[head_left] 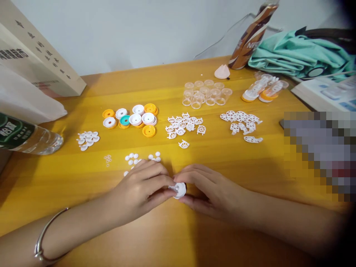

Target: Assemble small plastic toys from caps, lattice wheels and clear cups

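Between my two hands is a small round white plastic gear part (180, 190), held above the near part of the table. The thumb and fingers of my left hand (147, 183) pinch its left side. From the right, my right hand (204, 189) grips it with thumb and fingertips. Small white gears (133, 158) lie just beyond my left hand, which hides some of them. Farther back are white spoked wheel-like pieces (183, 126) in a loose group, with one spoked piece (184, 144) lying nearer to me. White flat pieces with holes (240, 120) lie to their right.
Behind stand orange, white and teal round caps (135, 119) and clear plastic cups (205, 92). Small white discs (88, 139) and tiny clear rings (107, 160) lie left. A water bottle (30, 135), paper bag (41, 55), brown drink bottle (251, 37) and filled capsules (264, 89) edge the table.
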{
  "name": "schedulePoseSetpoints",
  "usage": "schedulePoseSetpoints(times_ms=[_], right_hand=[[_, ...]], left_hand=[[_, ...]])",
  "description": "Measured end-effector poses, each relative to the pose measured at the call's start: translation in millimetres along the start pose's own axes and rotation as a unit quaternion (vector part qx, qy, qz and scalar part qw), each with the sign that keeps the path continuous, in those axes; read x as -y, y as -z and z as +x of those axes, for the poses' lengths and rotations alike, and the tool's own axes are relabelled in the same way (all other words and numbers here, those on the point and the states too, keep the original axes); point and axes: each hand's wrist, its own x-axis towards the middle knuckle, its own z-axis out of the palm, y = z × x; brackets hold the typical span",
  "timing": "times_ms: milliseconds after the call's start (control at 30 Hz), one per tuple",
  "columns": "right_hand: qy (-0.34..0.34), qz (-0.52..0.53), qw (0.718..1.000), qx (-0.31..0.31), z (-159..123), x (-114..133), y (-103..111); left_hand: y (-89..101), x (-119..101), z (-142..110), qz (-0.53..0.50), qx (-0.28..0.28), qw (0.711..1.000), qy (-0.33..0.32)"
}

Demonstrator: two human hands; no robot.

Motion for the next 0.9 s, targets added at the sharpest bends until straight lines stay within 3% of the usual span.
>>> schedulePoseSetpoints(times_ms=[133,267,633,800,900], right_hand=[[0.013,-0.029,0.999,0.001,1.3,5.2,-3.0],[0.019,-0.049,0.998,-0.017,2.7,9.0,-5.9],[0.042,-0.076,0.995,-0.038,2.5,6.8,-10.4],[0.052,-0.078,0.995,-0.035,3.2,11.7,-10.0],[0.055,-0.083,0.994,-0.035,3.4,13.7,-10.4]], left_hand=[[0.2,-7.7,4.1,-0.031,0.027,0.998,0.053],[3.8,-15.2,3.1,0.018,0.043,0.996,0.074],[-4.6,-25.0,-2.1,0.17,-0.038,0.985,-0.01],[3.3,-22.3,1.7,0.064,0.056,0.993,0.085],[5.7,-20.2,3.9,0.044,0.082,0.988,0.12]])
